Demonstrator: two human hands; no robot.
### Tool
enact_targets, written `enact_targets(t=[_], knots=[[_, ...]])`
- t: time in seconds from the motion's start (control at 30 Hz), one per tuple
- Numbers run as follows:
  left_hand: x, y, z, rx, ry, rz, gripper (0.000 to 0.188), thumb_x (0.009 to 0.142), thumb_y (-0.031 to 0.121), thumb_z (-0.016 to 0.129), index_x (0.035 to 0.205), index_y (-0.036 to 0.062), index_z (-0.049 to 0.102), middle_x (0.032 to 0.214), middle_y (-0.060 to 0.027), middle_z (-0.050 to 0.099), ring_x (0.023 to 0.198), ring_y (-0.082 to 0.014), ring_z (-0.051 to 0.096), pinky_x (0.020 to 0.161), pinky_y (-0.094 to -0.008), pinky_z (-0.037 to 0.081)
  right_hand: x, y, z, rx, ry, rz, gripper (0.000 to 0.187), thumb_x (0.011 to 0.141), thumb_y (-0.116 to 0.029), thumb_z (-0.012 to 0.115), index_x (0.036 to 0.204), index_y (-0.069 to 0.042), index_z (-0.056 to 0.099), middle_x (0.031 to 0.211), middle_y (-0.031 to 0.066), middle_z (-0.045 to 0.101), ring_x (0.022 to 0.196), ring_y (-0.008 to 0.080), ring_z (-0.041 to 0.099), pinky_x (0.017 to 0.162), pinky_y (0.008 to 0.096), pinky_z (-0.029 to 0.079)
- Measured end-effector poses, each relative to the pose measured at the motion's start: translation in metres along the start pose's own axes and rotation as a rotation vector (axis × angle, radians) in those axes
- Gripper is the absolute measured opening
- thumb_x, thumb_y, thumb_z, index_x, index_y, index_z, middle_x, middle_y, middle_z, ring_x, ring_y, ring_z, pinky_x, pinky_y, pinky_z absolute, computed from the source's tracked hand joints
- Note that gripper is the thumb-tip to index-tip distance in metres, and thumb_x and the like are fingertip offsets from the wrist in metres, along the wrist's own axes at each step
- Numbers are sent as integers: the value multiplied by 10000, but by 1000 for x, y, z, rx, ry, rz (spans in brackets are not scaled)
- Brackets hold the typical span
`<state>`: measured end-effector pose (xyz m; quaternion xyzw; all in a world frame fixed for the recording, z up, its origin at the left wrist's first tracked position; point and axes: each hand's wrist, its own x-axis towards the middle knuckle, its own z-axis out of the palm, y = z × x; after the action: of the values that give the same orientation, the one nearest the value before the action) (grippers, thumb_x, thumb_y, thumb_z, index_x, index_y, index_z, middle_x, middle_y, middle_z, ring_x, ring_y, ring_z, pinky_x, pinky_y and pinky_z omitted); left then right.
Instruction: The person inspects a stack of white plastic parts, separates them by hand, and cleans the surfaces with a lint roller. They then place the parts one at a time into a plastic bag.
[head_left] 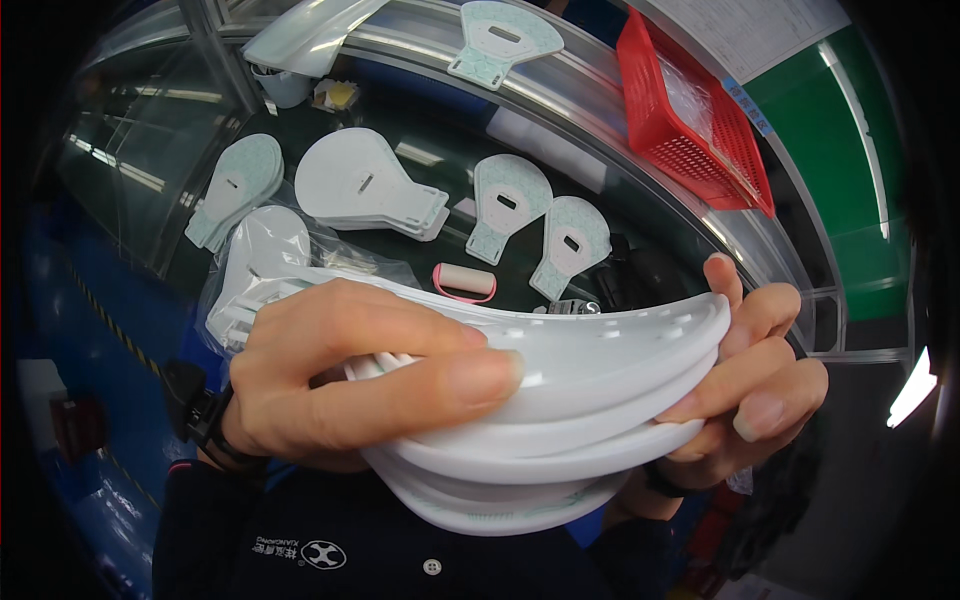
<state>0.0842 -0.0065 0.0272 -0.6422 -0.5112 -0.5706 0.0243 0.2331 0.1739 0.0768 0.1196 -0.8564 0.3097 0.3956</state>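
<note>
A stack of several curved white plastic shells [570, 405] is held up close to my chest, between both hands. My left hand [350, 375] wraps the left end of the stack, its thumb and index finger pressing on the upper shell. At the right end, the fingers of my right hand [755, 365] are bent around the shells' rims. A greenish pattern shows on the lowest shell. Past the stack, a clear plastic bag [262, 260] with white paddle-shaped parts in it lies beside my left hand.
On the dark table lie a pile of white paddle-shaped parts [355, 180], mint-patterned ones [508, 200] and a pink-rimmed roller [465, 282]. Another patterned part [505, 42] rests on the ledge behind. A red perforated basket [700, 160] stands at the far right, a grey cup [283, 88] at far left.
</note>
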Motion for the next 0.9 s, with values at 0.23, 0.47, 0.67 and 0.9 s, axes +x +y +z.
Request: enact_targets(t=[0.23, 0.47, 0.67, 0.9], knots=[[-28, -5, -4, 167, 324, -143, 587, 681, 93, 763, 1189, -56, 508, 1053, -171, 599, 894, -205, 613, 784, -290, 490, -42, 56, -2, 338, 496, 400, 303, 948, -236, 451, 1071, 29, 528, 1015, 128, 604, 1017, 233, 561, 968, 392, 389], [-50, -1, -33, 321, 438, -171, 787, 627, 169, 819, 1267, -67, 426, 1089, -203, 591, 972, -233, 604, 867, -321, 475, -249, 146, 116, 282, -214, 1335, 399, 786, -305, 673, 997, 26, 606, 859, 96, 645, 737, 156, 611, 688, 283, 487], [-47, 17, -43, 373, 223, -152, 606, 573, 44, 795, 1131, -35, 571, 876, -129, 610, 725, -175, 604, 627, -249, 472, -351, 195, 233, -120, -462, 1302, 451, 857, -410, 555, 951, 29, 596, 692, 86, 601, 587, 143, 576, 513, 276, 453], [-37, 29, -43, 142, 147, -153, 574, 561, -14, 771, 1110, 36, 612, 934, -97, 607, 757, -208, 624, 646, -268, 513, -247, 141, 121, 526, 79, 1489, 447, 911, -422, 471, 915, 9, 592, 600, 31, 530, 464, 95, 488, 407, 237, 376]])
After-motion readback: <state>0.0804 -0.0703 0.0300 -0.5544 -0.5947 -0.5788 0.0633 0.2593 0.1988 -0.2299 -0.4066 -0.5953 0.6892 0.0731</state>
